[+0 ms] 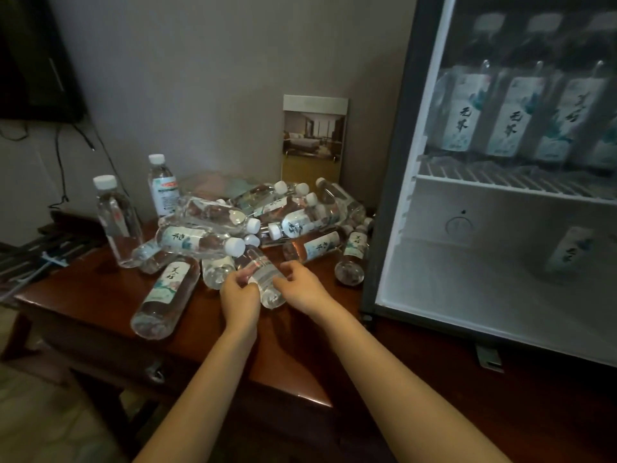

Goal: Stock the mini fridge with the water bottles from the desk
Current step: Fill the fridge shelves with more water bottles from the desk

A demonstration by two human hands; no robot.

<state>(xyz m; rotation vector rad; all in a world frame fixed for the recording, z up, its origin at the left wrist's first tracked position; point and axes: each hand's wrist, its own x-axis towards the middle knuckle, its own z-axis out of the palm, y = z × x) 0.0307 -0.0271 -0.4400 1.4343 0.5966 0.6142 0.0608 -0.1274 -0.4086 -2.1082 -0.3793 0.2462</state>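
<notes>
A heap of several clear water bottles (pixel 283 222) with white caps and pale labels lies on the dark red wooden desk (pixel 83 295). At the front of the heap a clear bottle (pixel 263 275) lies on its side. My left hand (pixel 238 297) grips its left side and my right hand (pixel 302 285) curls around its right side. The mini fridge (pixel 494 202) stands at the right with its inside in view. Several labelled bottles (pixel 510 121) stand on its upper wire shelf, and one bottle (pixel 569 248) stands in the lower compartment.
Two bottles (pixel 117 222) (pixel 162 185) stand upright at the heap's left. A framed room photo (pixel 314 138) leans against the wall behind. Dark cables (pixel 60 155) hang at the left below a black screen (pixel 33 61). The desk's front edge (pixel 233 372) runs under my forearms.
</notes>
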